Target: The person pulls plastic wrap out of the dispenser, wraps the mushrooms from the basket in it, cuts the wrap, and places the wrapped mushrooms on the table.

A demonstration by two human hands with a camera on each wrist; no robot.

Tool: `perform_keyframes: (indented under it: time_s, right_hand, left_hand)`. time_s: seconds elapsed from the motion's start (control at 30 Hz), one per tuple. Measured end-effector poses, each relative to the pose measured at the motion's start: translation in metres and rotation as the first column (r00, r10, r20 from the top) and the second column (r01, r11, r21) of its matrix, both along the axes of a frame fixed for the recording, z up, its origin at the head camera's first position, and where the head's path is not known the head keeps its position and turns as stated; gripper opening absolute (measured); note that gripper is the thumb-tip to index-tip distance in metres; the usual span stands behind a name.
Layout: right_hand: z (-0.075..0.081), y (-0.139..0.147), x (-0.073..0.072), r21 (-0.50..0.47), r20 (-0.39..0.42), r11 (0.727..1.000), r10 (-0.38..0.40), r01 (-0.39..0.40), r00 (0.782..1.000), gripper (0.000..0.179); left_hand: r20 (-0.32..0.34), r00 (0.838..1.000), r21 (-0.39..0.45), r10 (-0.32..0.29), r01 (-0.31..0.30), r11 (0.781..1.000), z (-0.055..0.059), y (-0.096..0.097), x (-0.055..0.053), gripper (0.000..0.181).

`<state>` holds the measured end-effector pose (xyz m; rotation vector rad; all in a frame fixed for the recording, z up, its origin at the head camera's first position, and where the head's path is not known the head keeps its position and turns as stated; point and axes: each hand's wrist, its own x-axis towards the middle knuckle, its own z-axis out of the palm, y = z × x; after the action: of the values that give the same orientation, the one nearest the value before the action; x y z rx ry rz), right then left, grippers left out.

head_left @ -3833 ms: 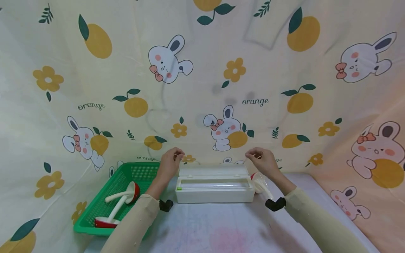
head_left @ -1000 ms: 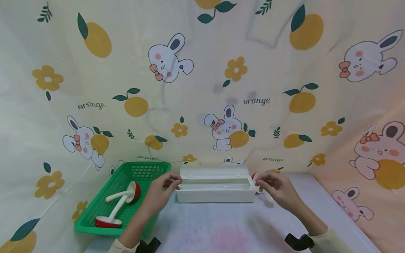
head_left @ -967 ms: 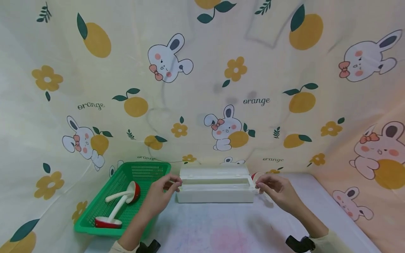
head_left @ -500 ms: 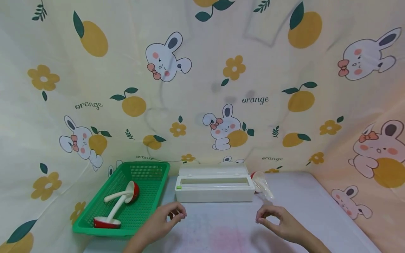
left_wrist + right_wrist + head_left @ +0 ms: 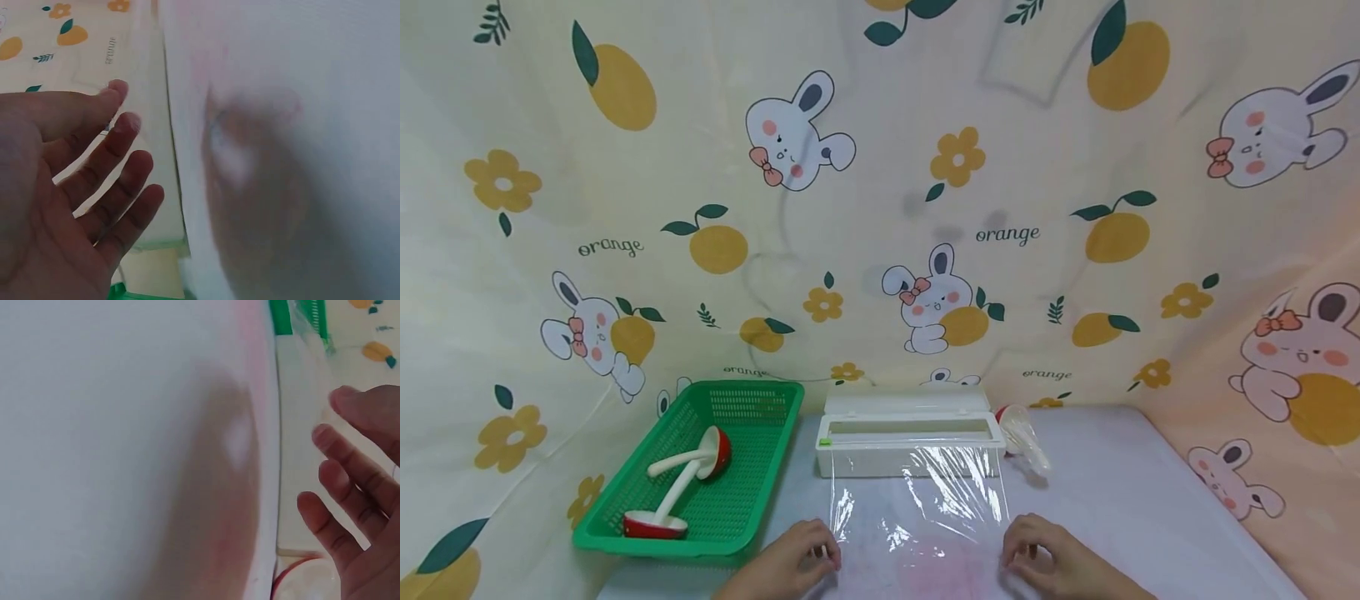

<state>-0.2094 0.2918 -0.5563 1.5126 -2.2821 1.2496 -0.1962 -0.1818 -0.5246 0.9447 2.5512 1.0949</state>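
A sheet of clear cling film point(image 5: 917, 508) runs from the white dispenser box point(image 5: 910, 461) down toward me, low over the table. My left hand point(image 5: 793, 558) pinches its near left corner between thumb and forefinger. At the near right corner my right hand point(image 5: 1056, 557) pinches the film the same way. In the left wrist view the other fingers of the left hand point(image 5: 94, 181) are spread; the right hand point(image 5: 359, 487) shows loosely bent fingers in its own view. The dispenser's lid point(image 5: 906, 402) is raised at the back, with a green cutter slide point(image 5: 825, 442) at its left end.
A green basket point(image 5: 778, 450) on the left holds two red-and-white ladles, one ladle point(image 5: 655, 523) in front and another ladle point(image 5: 696, 457) behind. Beside the dispenser's right end lies a film-wrapped ladle point(image 5: 1022, 437). A printed cloth point(image 5: 880, 208) hangs behind the table.
Both hands have come from above the dispenser down and toward me, past its front. A wide sheet of cling film now shows stretched between the box and the hands.
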Motion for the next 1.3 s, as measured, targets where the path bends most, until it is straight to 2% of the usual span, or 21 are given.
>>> perform_keyframes:
  time_s: [0.07,0.13,0.17,0.23,0.3,0.33,0.37,0.4,0.5,0.67,0.9,0.97,1.03,1.17,1.23,1.3]
  right_hand:
    - [-0.002,0.000,0.000,0.034,0.085,0.999,-0.001,-0.002,0.996,0.024]
    - [-0.003,-0.001,0.001,0.075,0.185,0.997,-0.008,-0.006,0.983,0.017]
    - [-0.004,-0.001,0.001,0.096,0.259,0.995,-0.020,-0.005,0.966,0.013]
    - [-0.004,0.000,0.001,0.140,0.358,0.990,-0.058,0.008,0.932,0.009]
    - [-0.003,0.000,0.000,0.190,0.403,0.982,-0.100,0.024,0.910,0.009]
    - [-0.003,0.000,0.000,0.212,0.414,0.977,-0.121,0.034,0.902,0.010]
    - [-0.003,-0.001,-0.001,0.227,0.407,0.973,-0.133,0.041,0.904,0.011]
    - [-0.003,-0.001,-0.002,0.236,0.384,0.971,-0.136,0.046,0.913,0.012]
    - [-0.002,-0.002,-0.004,0.225,0.364,0.973,-0.137,0.056,0.921,0.015]
    - [-0.004,-0.003,-0.004,0.154,0.332,0.985,-0.124,0.076,0.935,0.013]
    - [-0.010,-0.004,-0.005,0.136,0.345,0.983,-0.161,0.120,0.925,0.007]
    - [-0.011,-0.006,-0.005,0.154,0.371,0.980,-0.176,0.126,0.912,0.009]
    - [-0.011,-0.007,-0.006,0.181,0.412,0.974,-0.200,0.135,0.889,0.011]
    - [-0.009,-0.010,-0.004,0.237,0.507,0.958,-0.264,0.162,0.820,0.013]
    - [-0.008,-0.010,-0.002,0.254,0.511,0.951,-0.288,0.178,0.810,0.015]
    - [-0.007,-0.010,-0.001,0.272,0.507,0.942,-0.316,0.199,0.802,0.017]
  left_hand:
    - [-0.006,1.000,-0.016,-0.003,0.003,1.000,-0.004,0.000,0.000,0.005]
    - [0.013,1.000,-0.044,0.010,-0.009,0.999,-0.008,0.001,-0.001,0.005]
    - [0.026,0.999,-0.059,0.021,-0.019,0.998,-0.009,0.002,-0.001,0.005]
    - [0.078,0.995,-0.092,0.061,-0.054,0.994,-0.011,0.004,-0.003,0.006]
    - [0.107,0.989,-0.134,0.104,-0.089,0.987,-0.012,0.005,-0.005,0.008]
    - [0.120,0.984,-0.153,0.129,-0.110,0.982,-0.012,0.006,-0.006,0.008]
    - [0.136,0.979,-0.170,0.153,-0.129,0.977,-0.012,0.007,-0.007,0.008]
    - [0.150,0.973,-0.183,0.175,-0.146,0.972,-0.011,0.007,-0.007,0.008]
    - [0.165,0.962,-0.196,0.217,-0.184,0.963,-0.012,0.008,-0.006,0.006]
    - [0.166,0.956,-0.196,0.242,-0.209,0.958,-0.014,0.010,-0.006,0.006]
    - [0.162,0.953,-0.235,0.256,-0.215,0.948,-0.014,0.011,-0.004,0.009]
    - [0.164,0.952,-0.233,0.258,-0.217,0.948,-0.011,0.011,-0.004,0.007]
    - [0.187,0.949,-0.212,0.255,-0.215,0.953,-0.006,0.012,-0.004,0.006]
    - [0.235,0.943,-0.151,0.235,-0.204,0.967,0.009,0.012,0.000,0.004]
    - [0.230,0.949,-0.123,0.215,-0.190,0.974,0.020,0.010,0.003,0.004]
    - [0.200,0.963,-0.094,0.183,-0.167,0.981,0.032,0.007,0.008,0.006]
